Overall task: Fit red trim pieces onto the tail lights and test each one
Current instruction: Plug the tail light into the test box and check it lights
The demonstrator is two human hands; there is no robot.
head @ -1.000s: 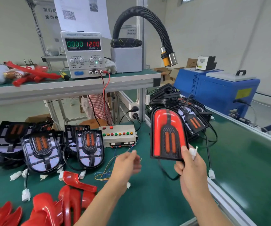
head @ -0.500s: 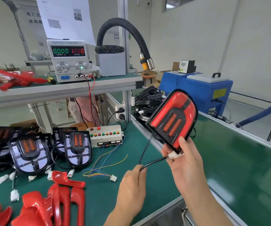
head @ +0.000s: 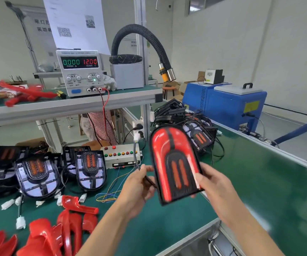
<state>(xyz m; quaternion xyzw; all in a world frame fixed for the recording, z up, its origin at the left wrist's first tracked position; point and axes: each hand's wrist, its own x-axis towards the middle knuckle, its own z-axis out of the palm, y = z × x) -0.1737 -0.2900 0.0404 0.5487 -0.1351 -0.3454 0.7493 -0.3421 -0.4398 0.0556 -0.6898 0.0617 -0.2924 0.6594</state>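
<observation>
Right hand (head: 216,189) grips tail light (head: 173,163) (upright) above bench edge (head: 195,231).

Tail light (head: 175,165): black frame, red trim, two orange strips. Loose trims (head: 56,235): glossy red. Bench (head: 149,228): green. Supply (head: 80,72): white; digits green and red. Hose (head: 141,39): black, ribbed. Cabinet (head: 222,106): blue, yellow label.

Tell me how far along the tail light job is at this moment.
Done: the held tail light already wears red trim. In hand: right hand grips it, left hand pinches its cable, supply reading zero current. Left: untrimmed lights and loose red trims on the bench.
</observation>
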